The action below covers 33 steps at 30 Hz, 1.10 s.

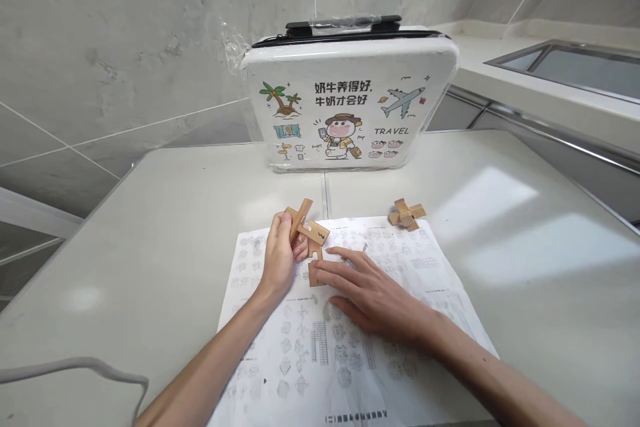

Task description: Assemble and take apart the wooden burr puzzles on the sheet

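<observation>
My left hand (281, 247) is closed around crossed wooden puzzle pieces (301, 219), pinching them between thumb and fingers above the sheet. One of them, a notched wooden piece (318, 233) with a dark mark on its end, points to the right. Just below, another notched wooden piece (315, 275) lies on the printed sheet (270, 353). My right hand (367, 290) is held palm down with its fingers stretched out and apart; a fingertip touches the lower piece's right edge. Whether the lower piece also touches the held ones is hard to tell.
An assembled wooden burr puzzle (407, 214) sits at the sheet's far right corner. Behind stands a white cartoon-printed case (350, 67) in clear plastic wrap. A grey cable (85, 363) runs along the near left of the pale table (190, 193). A counter (475, 57) is at back right.
</observation>
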Available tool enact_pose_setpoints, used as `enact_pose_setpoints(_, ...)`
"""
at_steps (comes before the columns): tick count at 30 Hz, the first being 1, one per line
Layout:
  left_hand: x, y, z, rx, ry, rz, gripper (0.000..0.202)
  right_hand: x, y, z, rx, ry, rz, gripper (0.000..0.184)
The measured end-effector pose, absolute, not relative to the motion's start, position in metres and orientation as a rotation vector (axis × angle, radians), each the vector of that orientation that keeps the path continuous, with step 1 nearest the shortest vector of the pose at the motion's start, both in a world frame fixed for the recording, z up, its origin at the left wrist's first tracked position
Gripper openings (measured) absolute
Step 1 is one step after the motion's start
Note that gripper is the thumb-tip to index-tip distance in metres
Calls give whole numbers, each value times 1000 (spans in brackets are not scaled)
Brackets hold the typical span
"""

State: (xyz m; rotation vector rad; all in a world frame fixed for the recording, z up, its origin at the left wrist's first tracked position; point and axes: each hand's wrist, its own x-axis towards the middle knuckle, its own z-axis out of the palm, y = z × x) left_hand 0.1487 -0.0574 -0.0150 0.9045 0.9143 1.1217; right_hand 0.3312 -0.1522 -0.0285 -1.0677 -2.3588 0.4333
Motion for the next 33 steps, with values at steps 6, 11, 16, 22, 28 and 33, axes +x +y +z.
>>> enact_pose_setpoints(6, 147, -58, -16, 944, 885, 1082, 44, 333, -150, -32, -1089, -2223, 427, 53)
enact_pose_setpoints(11, 148, -59, -18, 1042, 856, 1039, 42, 338, -147, -37, -1118, -2178, 499, 81)
enact_pose_setpoints(16, 148, -60, -18, 1053, 853, 1035, 42, 341, -144, -40, -1165, -2176, 501, 77)
enact_pose_setpoints(22, 147, -65, -16, 1173, 840, 1005, 40, 342, -142, -41, -1362, -1902, 454, 65)
enact_pose_setpoints(28, 147, -70, -15, 1306, 868, 960, 38, 354, -135, -28, -1453, -1204, 862, 59)
enact_pose_setpoints(33, 148, -74, -15, 1469, 912, 921, 38, 356, -136, -17, -1196, -1032, 1194, 57)
